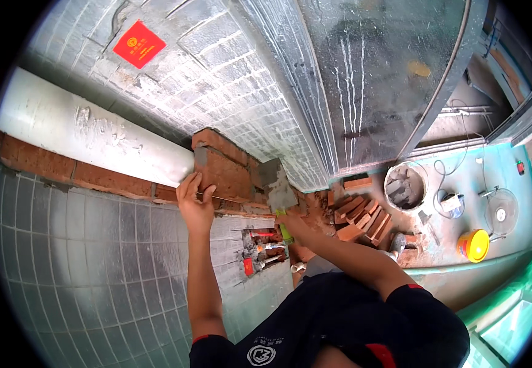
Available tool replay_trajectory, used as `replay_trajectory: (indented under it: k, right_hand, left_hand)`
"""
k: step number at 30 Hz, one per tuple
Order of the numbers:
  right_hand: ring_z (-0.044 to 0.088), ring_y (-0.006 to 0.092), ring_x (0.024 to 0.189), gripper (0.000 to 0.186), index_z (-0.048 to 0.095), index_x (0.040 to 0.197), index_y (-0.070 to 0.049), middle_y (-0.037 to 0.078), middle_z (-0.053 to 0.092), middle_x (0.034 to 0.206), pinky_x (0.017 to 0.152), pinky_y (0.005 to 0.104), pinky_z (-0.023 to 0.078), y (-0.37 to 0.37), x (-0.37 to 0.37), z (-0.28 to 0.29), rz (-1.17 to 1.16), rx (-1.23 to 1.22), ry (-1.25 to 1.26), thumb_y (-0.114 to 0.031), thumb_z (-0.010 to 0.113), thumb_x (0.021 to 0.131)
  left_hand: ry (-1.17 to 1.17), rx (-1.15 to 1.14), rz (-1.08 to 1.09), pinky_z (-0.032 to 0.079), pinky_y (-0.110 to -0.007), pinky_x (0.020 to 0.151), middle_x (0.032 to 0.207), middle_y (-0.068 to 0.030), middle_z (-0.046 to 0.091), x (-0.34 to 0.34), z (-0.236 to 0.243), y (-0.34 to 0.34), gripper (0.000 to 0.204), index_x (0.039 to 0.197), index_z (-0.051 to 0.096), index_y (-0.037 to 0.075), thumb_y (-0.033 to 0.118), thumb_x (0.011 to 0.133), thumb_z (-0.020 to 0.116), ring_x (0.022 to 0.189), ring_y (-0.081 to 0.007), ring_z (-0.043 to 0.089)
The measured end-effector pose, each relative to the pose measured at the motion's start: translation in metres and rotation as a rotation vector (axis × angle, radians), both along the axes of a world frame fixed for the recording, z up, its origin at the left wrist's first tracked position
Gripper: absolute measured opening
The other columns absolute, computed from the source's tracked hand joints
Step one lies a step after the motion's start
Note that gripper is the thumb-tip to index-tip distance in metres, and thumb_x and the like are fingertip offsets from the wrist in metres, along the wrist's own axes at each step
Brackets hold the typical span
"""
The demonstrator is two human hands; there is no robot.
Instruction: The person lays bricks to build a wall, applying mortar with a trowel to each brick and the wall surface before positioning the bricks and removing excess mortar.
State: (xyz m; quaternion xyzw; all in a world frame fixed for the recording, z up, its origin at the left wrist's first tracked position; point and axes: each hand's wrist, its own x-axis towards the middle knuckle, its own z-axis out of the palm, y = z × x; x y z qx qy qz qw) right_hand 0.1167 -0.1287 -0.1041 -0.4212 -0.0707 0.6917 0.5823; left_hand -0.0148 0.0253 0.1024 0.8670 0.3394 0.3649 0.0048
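Observation:
My right hand (294, 224) is closed around the green handle of a trowel (281, 195), whose broad blade carries grey mortar and points at the brickwork. Against the lower edge of a reddish brick (228, 175) rests my left hand (196, 201), its thumb and fingers apart. The brick lies in a low course beside a thick white pipe (94, 132), and grey mortar shows at its end. The pipe's end is right beside my left fingertips. Whether those fingers press on the brick or only touch it, I cannot tell.
Loose bricks (364, 216) are heaped right of the wall. Behind them stands a mortar bucket (423, 195); farther right are a yellow bucket (475, 246) and a round fan (500, 213). Pipe fittings (267, 248) sit in a wall recess below the trowel. A red card (139, 44) is on the tiled wall.

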Motion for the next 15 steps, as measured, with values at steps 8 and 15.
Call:
replay_trajectory:
  k: [8, 15]
  right_hand:
    - [0.052, 0.0179, 0.056, 0.011, 0.061, 0.078, -0.006, 0.005, 0.055, 0.067, 0.051, 0.0339, 0.042, 0.023, -0.015, -0.020, 0.067, -0.162, 0.081, -0.014, 0.067, 0.075]
    - [0.050, 0.0177, 0.073, 0.027, 0.055, 0.099, -0.007, 0.006, 0.055, 0.083, 0.062, 0.0336, 0.043, -0.004, -0.038, -0.026, 0.086, 0.001, 0.064, -0.009, 0.062, 0.073]
  left_hand:
    - [0.036, -0.029, 0.030, 0.049, -0.038, 0.093, 0.119, -0.0110, 0.065, -0.005, -0.002, -0.001, 0.038, 0.111, 0.069, 0.000, 0.007, 0.076, 0.081, 0.109, -0.0303, 0.058]
    - [0.034, -0.047, 0.030, 0.049, -0.037, 0.093, 0.120, -0.0101, 0.064, 0.002, 0.004, -0.004, 0.037, 0.112, 0.069, 0.000, 0.007, 0.077, 0.081, 0.112, -0.0288, 0.058]
